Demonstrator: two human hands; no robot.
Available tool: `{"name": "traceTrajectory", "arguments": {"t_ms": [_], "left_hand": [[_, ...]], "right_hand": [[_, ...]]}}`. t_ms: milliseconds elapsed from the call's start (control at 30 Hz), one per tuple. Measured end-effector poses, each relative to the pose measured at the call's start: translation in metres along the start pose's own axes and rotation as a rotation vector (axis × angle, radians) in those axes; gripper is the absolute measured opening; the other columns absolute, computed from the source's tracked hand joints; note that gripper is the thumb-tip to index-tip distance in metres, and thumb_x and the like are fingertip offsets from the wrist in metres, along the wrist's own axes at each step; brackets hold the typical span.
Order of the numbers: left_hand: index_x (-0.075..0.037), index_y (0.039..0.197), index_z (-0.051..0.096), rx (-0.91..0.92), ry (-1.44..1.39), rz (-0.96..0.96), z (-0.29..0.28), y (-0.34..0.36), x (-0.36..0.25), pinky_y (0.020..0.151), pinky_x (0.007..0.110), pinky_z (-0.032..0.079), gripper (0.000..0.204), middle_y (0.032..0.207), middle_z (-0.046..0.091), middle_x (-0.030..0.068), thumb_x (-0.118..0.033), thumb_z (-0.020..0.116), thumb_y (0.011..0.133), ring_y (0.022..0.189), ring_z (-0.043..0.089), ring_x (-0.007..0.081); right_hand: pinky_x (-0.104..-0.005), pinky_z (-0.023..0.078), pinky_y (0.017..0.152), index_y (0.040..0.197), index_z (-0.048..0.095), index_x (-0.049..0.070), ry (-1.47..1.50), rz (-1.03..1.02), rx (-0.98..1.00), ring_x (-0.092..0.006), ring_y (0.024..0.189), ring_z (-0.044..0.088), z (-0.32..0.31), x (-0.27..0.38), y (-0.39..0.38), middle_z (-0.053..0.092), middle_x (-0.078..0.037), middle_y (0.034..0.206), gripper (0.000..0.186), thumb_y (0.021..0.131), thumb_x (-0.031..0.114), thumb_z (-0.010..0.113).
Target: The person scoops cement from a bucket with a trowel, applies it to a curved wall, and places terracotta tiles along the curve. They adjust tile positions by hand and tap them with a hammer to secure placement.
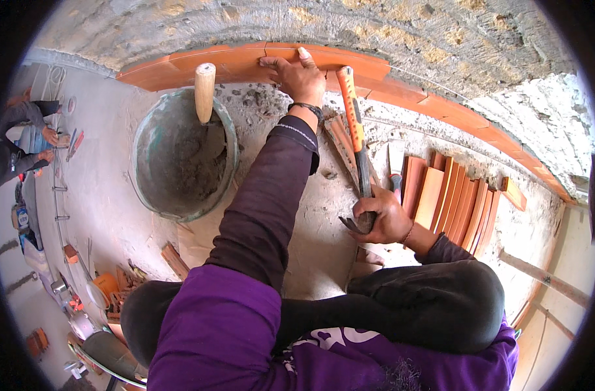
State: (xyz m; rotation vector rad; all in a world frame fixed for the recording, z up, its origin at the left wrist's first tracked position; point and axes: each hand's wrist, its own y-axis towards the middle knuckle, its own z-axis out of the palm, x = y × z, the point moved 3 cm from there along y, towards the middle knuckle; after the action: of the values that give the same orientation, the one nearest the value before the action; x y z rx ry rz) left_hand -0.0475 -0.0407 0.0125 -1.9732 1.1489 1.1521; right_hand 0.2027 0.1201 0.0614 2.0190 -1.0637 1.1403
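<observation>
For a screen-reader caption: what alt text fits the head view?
A person's left hand presses an orange tile in a curved row, while the right hand grips a hammer by its head. A mortar bucket stands nearby.

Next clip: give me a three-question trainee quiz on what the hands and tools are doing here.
1. True or false: the left hand rests on the row of orange tiles at the wall.
2. What does the right hand hold?
A. a hammer by its head end
B. the scraper
C. a loose tile
3. The wooden handle sticks up from the ____ of mortar.

Key: 1 true; 2 A; 3 bucket.
</observation>
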Motion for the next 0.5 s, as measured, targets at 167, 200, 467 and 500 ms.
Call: {"name": "traceTrajectory", "arguments": {"t_ms": [167,200,467,500], "left_hand": [[0.009,0.149,-0.01,0.036,0.004,-0.037,0.002,-0.006,-0.01,0.12,0.05,0.017,0.092,0.157,-0.001,0.0318,-0.048,0.043,0.1,0.146,0.009,0.0471],[0.01,0.148,-0.01,0.043,0.036,-0.036,0.0,-0.006,-0.01,0.121,0.045,0.018,0.091,0.157,-0.002,0.0325,-0.048,0.042,0.1,0.147,0.008,0.0436],[0.007,0.151,-0.006,-0.04,0.024,0.036,0.003,-0.004,-0.004,0.116,0.056,0.02,0.087,0.157,0.004,0.0318,-0.049,0.039,0.101,0.14,0.018,0.0547],[0.007,0.151,-0.005,-0.029,0.02,0.031,0.001,-0.005,-0.004,0.116,0.056,0.02,0.085,0.157,0.005,0.0322,-0.049,0.037,0.101,0.14,0.018,0.0549]], "right_hand": [[-0.0398,0.043,0.06,0.079,0.063,0.011,-0.073,0.024,0.016,-0.031,0.071,0.057,0.003,0.001,-0.006,0.053,-0.011,0.077,0.033,0.057,0.018,0.087],[-0.0398,0.043,0.06,0.079,0.063,0.011,-0.082,0.014,0.037,-0.0309,0.071,0.057,0.005,0.004,-0.01,0.054,-0.011,0.077,0.034,0.057,0.018,0.088],[-0.0404,0.043,0.06,0.08,0.064,0.011,-0.059,0.02,0.004,-0.0328,0.072,0.057,0.0,0.0,-0.004,0.055,-0.012,0.079,0.035,0.056,0.019,0.088],[-0.0409,0.043,0.061,0.08,0.064,0.011,-0.068,0.029,0.0,-0.0333,0.072,0.057,-0.001,0.002,-0.003,0.055,-0.013,0.079,0.035,0.056,0.019,0.088]]}}
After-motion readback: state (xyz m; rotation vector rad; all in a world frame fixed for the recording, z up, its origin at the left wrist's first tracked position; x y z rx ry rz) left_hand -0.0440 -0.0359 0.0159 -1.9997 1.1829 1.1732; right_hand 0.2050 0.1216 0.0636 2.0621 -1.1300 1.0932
